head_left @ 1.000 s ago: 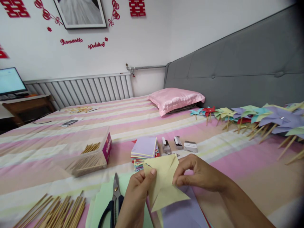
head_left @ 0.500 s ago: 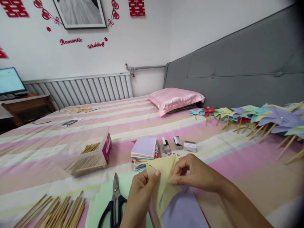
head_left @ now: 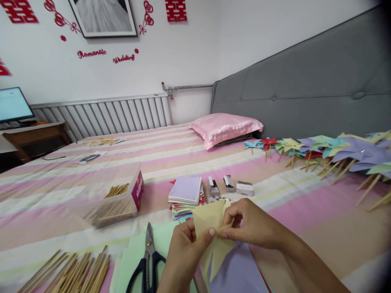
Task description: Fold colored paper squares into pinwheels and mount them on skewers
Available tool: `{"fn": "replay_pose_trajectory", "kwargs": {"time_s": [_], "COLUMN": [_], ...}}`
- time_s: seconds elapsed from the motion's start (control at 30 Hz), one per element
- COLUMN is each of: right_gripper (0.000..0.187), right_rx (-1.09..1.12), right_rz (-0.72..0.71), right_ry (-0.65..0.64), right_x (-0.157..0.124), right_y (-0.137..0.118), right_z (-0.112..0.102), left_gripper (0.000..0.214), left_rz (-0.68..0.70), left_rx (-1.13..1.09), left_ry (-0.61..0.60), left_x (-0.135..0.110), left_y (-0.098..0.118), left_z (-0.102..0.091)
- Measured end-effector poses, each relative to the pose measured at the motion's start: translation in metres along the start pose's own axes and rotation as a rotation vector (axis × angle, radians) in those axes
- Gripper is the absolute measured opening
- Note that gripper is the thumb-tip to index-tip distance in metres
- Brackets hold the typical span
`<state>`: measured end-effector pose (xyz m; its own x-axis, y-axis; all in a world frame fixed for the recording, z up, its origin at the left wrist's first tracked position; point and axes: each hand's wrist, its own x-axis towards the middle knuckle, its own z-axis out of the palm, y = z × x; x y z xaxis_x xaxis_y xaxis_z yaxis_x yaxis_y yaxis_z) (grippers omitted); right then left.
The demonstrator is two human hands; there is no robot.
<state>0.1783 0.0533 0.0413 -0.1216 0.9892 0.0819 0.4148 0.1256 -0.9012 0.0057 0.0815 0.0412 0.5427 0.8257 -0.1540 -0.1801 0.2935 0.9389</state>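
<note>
A pale yellow paper pinwheel [head_left: 208,215], cut and partly folded, is held up between both hands. My left hand [head_left: 191,248] grips its left side, the thumb pressed near the centre. My right hand [head_left: 247,224] pinches the folded points at the middle from the right. Below the pinwheel lie lavender paper sheets [head_left: 240,270]. Scissors with dark handles [head_left: 148,256] rest on light green paper [head_left: 130,252], left of my left hand. Just beyond the hands sits a stack of small coloured paper squares [head_left: 185,191].
Several wooden sticks [head_left: 76,272] lie at the front left, near a clear plastic box [head_left: 116,203] holding more. Small boxes [head_left: 244,188] stand beyond my right hand. Finished pinwheels [head_left: 357,152] line the right side by the grey headboard [head_left: 299,81]; a pink pillow [head_left: 226,127] lies farther back.
My left hand has moved right and slightly down, bringing its thumb to the pinwheel's centre against my right fingers. The paper's left point is now folded in. The right hand stays nearly still.
</note>
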Motion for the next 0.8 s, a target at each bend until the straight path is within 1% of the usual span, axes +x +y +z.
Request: {"fn": "replay_pose_trajectory", "kwargs": {"time_s": [0.1, 0.23, 0.4, 0.57, 0.8], "right_gripper": [0.015, 0.011, 0.007, 0.006, 0.006], "right_rx": [-0.037, -0.075, -0.105, -0.009, -0.004], "right_rz": [-0.005, -0.024, -0.016, -0.009, -0.023], "right_ry": [0.002, 0.001, 0.077, 0.165, 0.195], "right_x": [-0.002, -0.003, -0.003, -0.002, 0.001], "right_y": [0.0, -0.002, -0.01, -0.016, -0.014], "right_z": [0.001, 0.002, 0.005, 0.008, 0.008], "left_gripper": [0.036, 0.037, 0.037, 0.034, 0.034], "left_rz": [-0.01, -0.002, 0.028, 0.035, 0.037], "left_rx": [0.013, -0.006, -0.029, -0.035, -0.028], "left_ry": [0.035, 0.048, 0.083, 0.155, 0.13], "left_x": [0.002, 0.004, 0.005, 0.003, 0.002], "left_y": [-0.003, -0.007, -0.007, -0.005, -0.004], "left_z": [-0.001, 0.0, 0.001, 0.003, 0.002]}}
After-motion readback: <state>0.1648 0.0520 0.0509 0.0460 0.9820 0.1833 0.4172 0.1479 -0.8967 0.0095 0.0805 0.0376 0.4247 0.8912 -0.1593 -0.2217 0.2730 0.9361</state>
